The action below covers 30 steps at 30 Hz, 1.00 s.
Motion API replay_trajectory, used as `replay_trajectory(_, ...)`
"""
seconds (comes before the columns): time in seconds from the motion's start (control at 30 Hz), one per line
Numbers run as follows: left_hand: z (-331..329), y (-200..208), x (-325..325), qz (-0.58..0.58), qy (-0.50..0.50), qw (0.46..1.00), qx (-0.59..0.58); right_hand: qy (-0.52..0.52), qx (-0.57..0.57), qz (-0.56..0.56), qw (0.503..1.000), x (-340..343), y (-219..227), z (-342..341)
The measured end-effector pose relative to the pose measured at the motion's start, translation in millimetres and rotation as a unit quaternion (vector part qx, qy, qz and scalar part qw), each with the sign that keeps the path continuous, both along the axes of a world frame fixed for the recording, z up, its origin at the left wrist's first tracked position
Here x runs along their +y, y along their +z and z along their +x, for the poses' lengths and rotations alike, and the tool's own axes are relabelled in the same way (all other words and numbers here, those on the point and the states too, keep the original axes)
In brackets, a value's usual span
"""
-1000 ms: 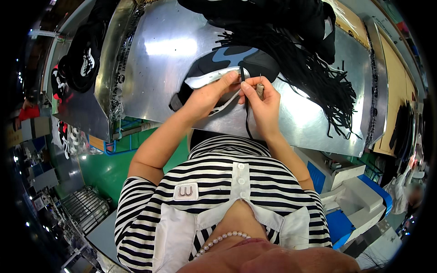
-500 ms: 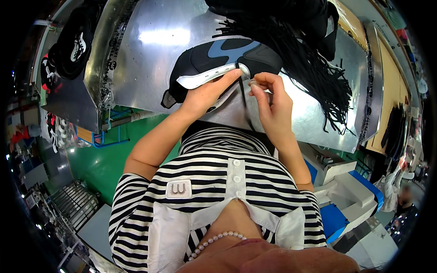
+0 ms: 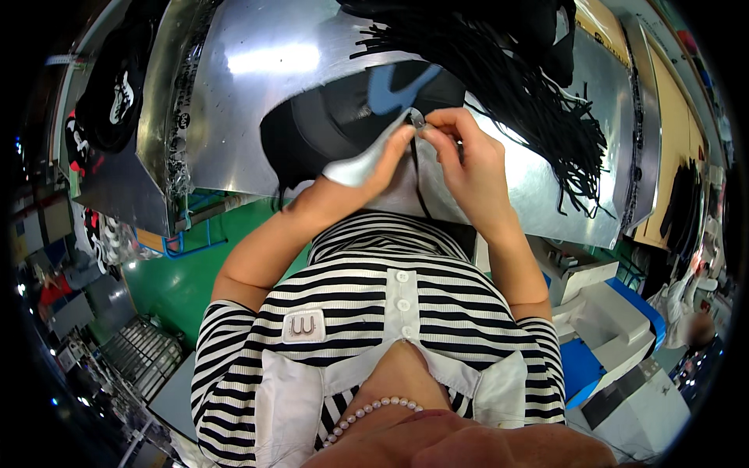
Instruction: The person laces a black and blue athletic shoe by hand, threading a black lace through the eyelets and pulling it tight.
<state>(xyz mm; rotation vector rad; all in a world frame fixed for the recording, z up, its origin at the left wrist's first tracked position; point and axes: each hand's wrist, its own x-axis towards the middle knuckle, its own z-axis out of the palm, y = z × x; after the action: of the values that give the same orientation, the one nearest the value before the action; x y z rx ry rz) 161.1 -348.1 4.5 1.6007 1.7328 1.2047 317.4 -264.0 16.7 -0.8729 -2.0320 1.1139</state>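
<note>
A black shoe upper (image 3: 312, 125) with a blue overlay (image 3: 394, 86) lies on the metal tabletop in front of me. My left hand (image 3: 355, 187) grips its near side, thumb along the pale eyelet strip (image 3: 359, 165), which is bent up and blurred. A black shoelace (image 3: 417, 175) hangs from the strip's end down toward my striped shirt. Right beside the left thumb, my right hand (image 3: 468, 160) pinches the small greyish end of the lace at that strip; the fingertips partly hide it.
A thick bundle of black laces (image 3: 538, 132) spreads over the right side of the metal table (image 3: 226, 132). Dark shoe uppers (image 3: 117, 101) are piled at the left beyond a raised metal edge. A white and blue machine (image 3: 608, 327) stands at the lower right.
The upper has tilted and shifted a little left, and its eyelet strip has turned and folded up. My right fingertips have moved slightly up and left, close to the left thumb.
</note>
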Motion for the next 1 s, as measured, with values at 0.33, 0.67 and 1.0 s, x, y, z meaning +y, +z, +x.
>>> replay_trajectory(0.33,-29.0,-14.6,10.0,-0.119,0.025,0.872,-0.475,-0.031,-0.07,0.056,0.995,30.9,-9.1,25.1)
replay_trajectory(0.67,-61.5,-3.2,27.3,-0.163,-0.109,0.979,0.053,-0.12,0.17,-0.347,0.915,90.0,-55.7,1.6)
replay_trajectory(1.0,-40.8,22.5,20.1,0.029,-0.01,0.99,0.139,-0.016,0.04,-0.264,0.964,28.9,-41.5,11.1)
